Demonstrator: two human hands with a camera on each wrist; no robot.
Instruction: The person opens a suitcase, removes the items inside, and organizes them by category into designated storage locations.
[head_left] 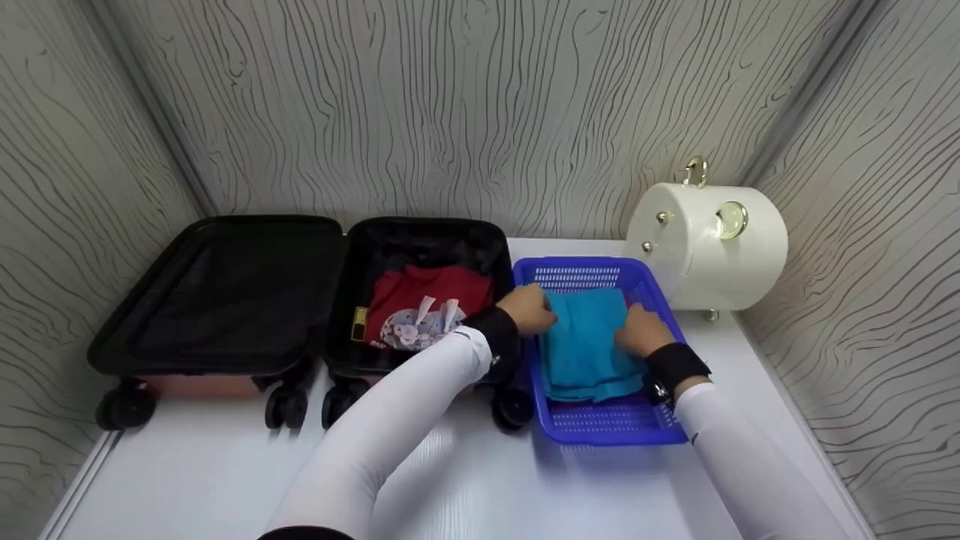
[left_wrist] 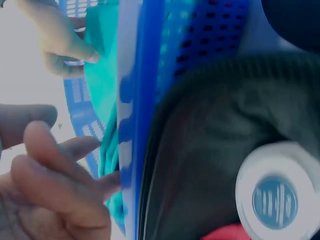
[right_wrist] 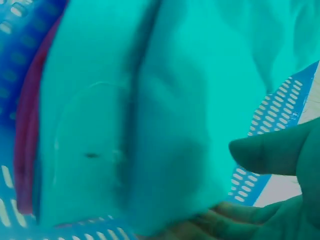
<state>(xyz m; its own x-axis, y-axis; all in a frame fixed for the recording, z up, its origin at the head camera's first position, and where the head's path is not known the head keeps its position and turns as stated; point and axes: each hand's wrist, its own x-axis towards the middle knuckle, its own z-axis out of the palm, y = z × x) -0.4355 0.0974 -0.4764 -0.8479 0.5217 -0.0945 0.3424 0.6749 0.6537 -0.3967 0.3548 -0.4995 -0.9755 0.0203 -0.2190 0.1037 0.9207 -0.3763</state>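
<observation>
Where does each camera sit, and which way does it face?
Head: on head, looking forward and down at suitcase, basket, cloth; left grip, right grip, sleeves show.
Left wrist: on that wrist, facing basket and suitcase; both grips show.
Right wrist: on that wrist, facing cloth in basket; right grip shows.
Wrist views share cloth, basket.

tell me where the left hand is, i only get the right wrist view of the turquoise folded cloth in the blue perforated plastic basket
Observer: The left hand is at the far left corner of the turquoise folded cloth, as the head view shows.
Operator: ok and what is just left of the blue perforated plastic basket
Observer: A wheeled suitcase with a black interior lies open there.
Operator: anything in it
Observer: Yes, a red garment with a pale floral patch lies in the half nearer the basket.
</observation>
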